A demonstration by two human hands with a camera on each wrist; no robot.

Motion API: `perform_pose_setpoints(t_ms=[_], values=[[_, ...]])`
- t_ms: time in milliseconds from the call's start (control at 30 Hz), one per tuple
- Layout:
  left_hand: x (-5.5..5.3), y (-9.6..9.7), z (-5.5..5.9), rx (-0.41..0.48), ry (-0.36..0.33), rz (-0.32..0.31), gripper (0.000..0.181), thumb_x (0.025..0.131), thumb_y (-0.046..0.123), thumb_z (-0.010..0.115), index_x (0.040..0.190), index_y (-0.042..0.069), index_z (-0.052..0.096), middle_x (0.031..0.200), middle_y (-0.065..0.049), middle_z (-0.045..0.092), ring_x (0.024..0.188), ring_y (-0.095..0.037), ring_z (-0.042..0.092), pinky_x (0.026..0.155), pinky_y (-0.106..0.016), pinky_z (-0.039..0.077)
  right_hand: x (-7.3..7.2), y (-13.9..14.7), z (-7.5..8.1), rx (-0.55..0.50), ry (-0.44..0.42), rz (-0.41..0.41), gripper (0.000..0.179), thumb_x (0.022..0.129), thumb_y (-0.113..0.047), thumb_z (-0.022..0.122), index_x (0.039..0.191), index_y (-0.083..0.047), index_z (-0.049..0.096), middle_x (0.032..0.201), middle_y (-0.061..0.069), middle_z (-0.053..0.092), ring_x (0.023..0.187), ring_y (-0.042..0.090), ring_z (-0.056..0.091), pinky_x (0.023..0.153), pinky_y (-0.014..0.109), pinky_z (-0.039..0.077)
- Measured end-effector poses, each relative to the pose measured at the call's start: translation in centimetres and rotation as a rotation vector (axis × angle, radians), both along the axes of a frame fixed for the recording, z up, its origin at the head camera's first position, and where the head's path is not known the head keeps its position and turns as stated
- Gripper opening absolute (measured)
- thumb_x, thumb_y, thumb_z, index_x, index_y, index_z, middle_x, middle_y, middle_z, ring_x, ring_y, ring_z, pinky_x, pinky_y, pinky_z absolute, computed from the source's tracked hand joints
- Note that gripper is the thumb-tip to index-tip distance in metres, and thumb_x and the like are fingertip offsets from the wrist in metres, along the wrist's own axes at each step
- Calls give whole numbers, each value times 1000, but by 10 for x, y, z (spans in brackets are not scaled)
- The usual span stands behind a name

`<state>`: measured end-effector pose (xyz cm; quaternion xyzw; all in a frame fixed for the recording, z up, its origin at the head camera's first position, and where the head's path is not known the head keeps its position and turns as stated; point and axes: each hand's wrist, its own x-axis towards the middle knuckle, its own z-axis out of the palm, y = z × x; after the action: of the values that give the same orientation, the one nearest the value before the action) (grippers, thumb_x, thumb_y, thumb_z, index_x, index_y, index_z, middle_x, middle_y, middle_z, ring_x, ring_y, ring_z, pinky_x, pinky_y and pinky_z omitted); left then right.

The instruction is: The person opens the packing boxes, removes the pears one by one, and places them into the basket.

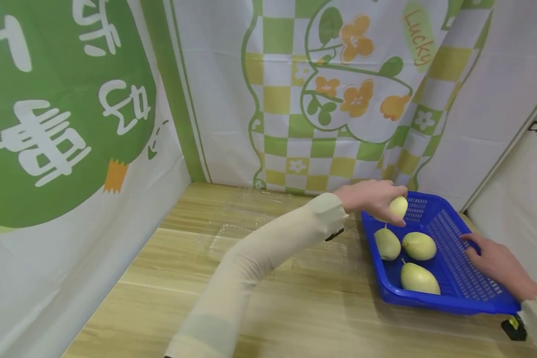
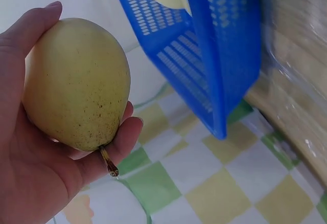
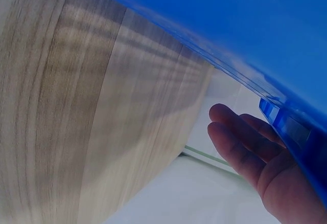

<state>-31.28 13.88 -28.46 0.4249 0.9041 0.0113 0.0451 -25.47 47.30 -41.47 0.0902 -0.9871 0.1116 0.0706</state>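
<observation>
My left hand (image 1: 372, 199) holds a pale yellow-green pear (image 2: 79, 83) above the left rim of a blue plastic basket (image 1: 429, 301). In the left wrist view, thumb and fingers wrap round the pear, and its brown stem points down. Inside the basket lie three more pears: one at the left (image 1: 387, 244), one beside it (image 1: 420, 246) and one nearer the front (image 1: 419, 278). My right hand (image 1: 496, 261) is at the basket's right rim. Its fingers (image 3: 240, 150) look extended and loose in the right wrist view; the basket hides its thumb there.
Clear plastic trays (image 1: 228, 238) lie on the wooden table (image 1: 308, 318) left of the basket, partly behind my left arm. A printed cloth (image 1: 277, 99) hangs behind the table, with white cloth at both sides. A small black object (image 1: 514, 328) shows by my right wrist.
</observation>
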Motion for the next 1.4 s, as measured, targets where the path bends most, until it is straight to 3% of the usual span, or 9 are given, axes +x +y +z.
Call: perform_pose_setpoints(t_ms=[100,233,433,633,767,1067,1167,1333,1400], values=[[0,10,-1,13,-5,0,67,83,65,63,138,33,43,120,11,54,104,-5,53,80,-23,46,0,0,1,-9,4,14,38,93,-10,46,125,10,50,88,24,58,56,17,39,53,30,31],[1,27,-4,30,-63,15,69,83,66,62,142,35,40,123,14,53,106,-4,53,81,-22,46,0,1,2,-10,16,20,37,93,-9,46,125,10,51,88,23,59,55,17,38,54,30,30],[10,57,-8,15,-152,99,69,83,67,62,142,43,36,126,20,50,111,-1,52,88,-23,46,1,0,1,-11,-15,6,39,95,-10,45,127,10,49,74,11,51,52,15,37,50,29,29],[17,75,-17,-45,-119,150,74,81,72,59,145,49,29,139,24,41,121,1,47,94,-24,44,5,-2,1,-16,-20,23,39,97,-12,43,130,8,49,67,2,43,48,11,34,48,27,28],[19,85,-22,-37,-101,154,73,82,72,59,145,49,31,138,25,43,119,3,47,91,-22,44,5,-2,3,-19,-12,20,39,97,-12,43,129,8,49,63,0,39,47,9,33,46,27,29],[23,112,-35,-16,-174,234,76,81,71,60,146,54,25,144,31,37,127,7,43,96,-24,44,7,2,1,-14,-12,29,37,97,-13,44,129,7,49,65,2,42,49,12,34,49,28,28],[26,118,-40,-8,-188,242,68,81,70,62,141,53,33,132,29,46,113,6,49,86,-24,46,7,2,0,-7,3,25,37,97,-12,44,127,8,50,64,2,42,49,13,34,50,29,28],[33,124,-49,1,-202,242,39,81,67,65,108,44,48,94,19,52,81,-1,50,66,-23,41,8,-1,0,-12,27,19,37,96,-13,44,127,7,52,60,-1,38,46,10,32,47,28,27],[33,127,-53,-8,-214,227,38,82,65,65,107,43,48,94,20,52,81,-1,50,66,-22,41,8,-1,1,-20,34,21,36,96,-12,44,127,6,52,60,-1,37,46,10,31,47,28,27]])
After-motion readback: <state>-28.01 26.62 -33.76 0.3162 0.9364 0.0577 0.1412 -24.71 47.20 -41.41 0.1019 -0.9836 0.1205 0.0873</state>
